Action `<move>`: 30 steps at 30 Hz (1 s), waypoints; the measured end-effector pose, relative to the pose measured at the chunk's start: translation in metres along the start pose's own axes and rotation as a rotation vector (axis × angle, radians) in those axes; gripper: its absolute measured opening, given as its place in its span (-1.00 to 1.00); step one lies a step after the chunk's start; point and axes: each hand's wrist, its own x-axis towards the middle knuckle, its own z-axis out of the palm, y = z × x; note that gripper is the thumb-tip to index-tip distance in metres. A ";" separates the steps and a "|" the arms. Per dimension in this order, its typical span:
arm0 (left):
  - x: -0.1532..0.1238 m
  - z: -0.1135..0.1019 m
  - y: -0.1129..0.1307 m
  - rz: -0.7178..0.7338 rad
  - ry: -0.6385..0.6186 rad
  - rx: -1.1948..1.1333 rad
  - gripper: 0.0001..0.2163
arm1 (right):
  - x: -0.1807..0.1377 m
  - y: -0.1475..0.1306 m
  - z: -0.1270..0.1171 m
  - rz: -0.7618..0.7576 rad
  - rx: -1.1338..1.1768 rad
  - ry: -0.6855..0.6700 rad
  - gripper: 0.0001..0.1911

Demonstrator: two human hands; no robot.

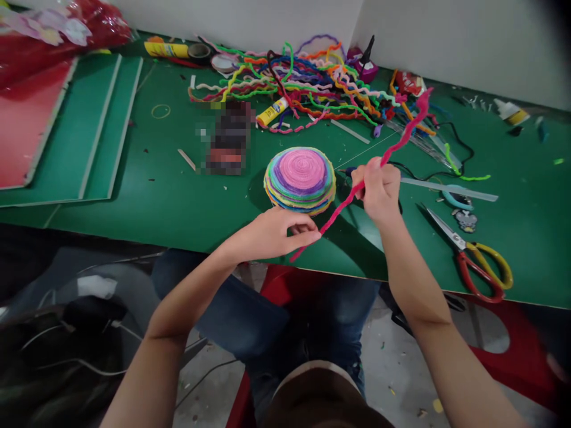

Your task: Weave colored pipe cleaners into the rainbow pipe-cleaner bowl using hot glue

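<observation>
A bright pink fuzzy pipe cleaner [341, 208] stretches slantwise between my two hands above the table's near edge. Near its lower end, my left hand [288, 233] pinches it between thumb and fingertips. My right hand [378, 189] is closed around it further up, and its wavy upper part sticks out past the fist. Just behind my left hand sits a round, coiled multicoloured piece [300, 178], with a pink top and purple, green, blue and yellow rings around it.
Tangled colourful pipe cleaners [312, 83] lie along the back. Scissors [464, 249] with red and yellow handles rest at the right, near a clear glue stick [450, 189]. Green boards [100, 131] are stacked at the left. A yellow tube [273, 111] and a blurred dark object [229, 139] lie mid-table.
</observation>
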 end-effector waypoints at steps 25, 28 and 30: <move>0.008 0.028 -0.004 0.065 0.152 -0.593 -0.71 | -0.004 -0.001 0.006 0.102 -0.109 0.002 -0.35; 0.009 0.034 -0.005 0.042 0.080 -0.777 -0.68 | -0.003 -0.002 0.005 0.078 -0.106 -0.018 -0.36; 0.009 0.037 -0.002 0.011 0.026 -0.923 -0.69 | -0.004 -0.004 0.007 0.062 -0.077 -0.022 -0.36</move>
